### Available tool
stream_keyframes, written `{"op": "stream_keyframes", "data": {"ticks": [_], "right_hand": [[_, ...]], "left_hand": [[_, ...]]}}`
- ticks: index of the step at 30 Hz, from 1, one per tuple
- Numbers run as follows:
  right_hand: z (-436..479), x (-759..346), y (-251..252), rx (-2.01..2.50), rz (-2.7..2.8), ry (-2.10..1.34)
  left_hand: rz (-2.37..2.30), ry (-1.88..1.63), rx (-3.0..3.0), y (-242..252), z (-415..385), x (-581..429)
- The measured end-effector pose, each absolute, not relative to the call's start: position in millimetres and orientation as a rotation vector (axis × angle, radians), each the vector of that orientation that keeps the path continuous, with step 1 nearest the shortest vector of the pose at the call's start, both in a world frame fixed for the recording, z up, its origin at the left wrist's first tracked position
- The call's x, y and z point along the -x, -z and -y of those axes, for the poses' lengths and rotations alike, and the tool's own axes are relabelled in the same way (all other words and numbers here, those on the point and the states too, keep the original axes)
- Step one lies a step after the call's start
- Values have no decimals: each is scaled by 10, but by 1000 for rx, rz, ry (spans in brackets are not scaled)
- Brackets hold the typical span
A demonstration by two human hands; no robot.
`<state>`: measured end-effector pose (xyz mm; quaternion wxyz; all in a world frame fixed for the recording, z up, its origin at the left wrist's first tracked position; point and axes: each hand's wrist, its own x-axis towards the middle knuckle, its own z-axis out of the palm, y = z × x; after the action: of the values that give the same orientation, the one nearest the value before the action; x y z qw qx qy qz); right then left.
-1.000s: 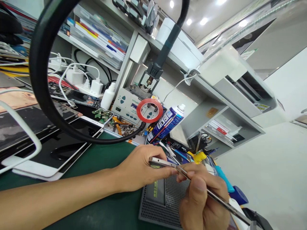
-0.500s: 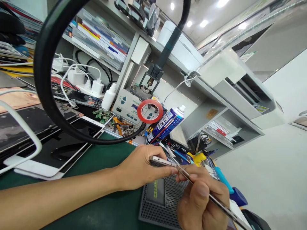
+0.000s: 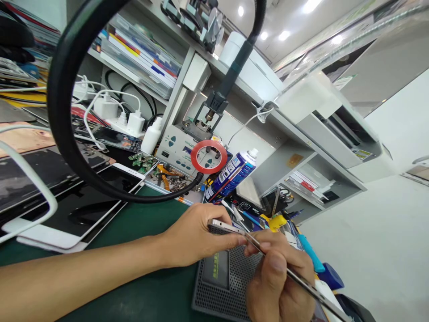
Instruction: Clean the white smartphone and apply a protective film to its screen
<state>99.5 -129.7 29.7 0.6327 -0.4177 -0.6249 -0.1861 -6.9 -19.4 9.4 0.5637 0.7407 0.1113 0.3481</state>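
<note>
My left hand (image 3: 197,237) pinches a thin metal-edged device (image 3: 224,226) above a dark perforated pad (image 3: 219,297); my right hand (image 3: 281,277) grips a slim metal tool (image 3: 317,293) at its edge. Pushing too hard could skid the tool into my left hand.

1 left hand (image 3: 197,235), 1 right hand (image 3: 283,277). In the fingers lay slim metal (image 3: 231,227), 1 or 2 pieces, unclear. Beneath them lay 1 perforated pad (image 3: 214,304); beyond stood 1 spray can (image 3: 231,176), 1 white bottle (image 3: 151,137).

left hand (image 3: 196,236) and right hand (image 3: 276,286) close together
</note>
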Motion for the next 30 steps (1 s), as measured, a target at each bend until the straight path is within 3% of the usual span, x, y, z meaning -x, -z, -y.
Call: {"op": "stream_keyframes", "data": {"ticks": [30], "right_hand": [[1242, -1052, -284, 901, 1446, 461]], "left_hand": [[-266, -805, -1713, -76, 194, 54]]}}
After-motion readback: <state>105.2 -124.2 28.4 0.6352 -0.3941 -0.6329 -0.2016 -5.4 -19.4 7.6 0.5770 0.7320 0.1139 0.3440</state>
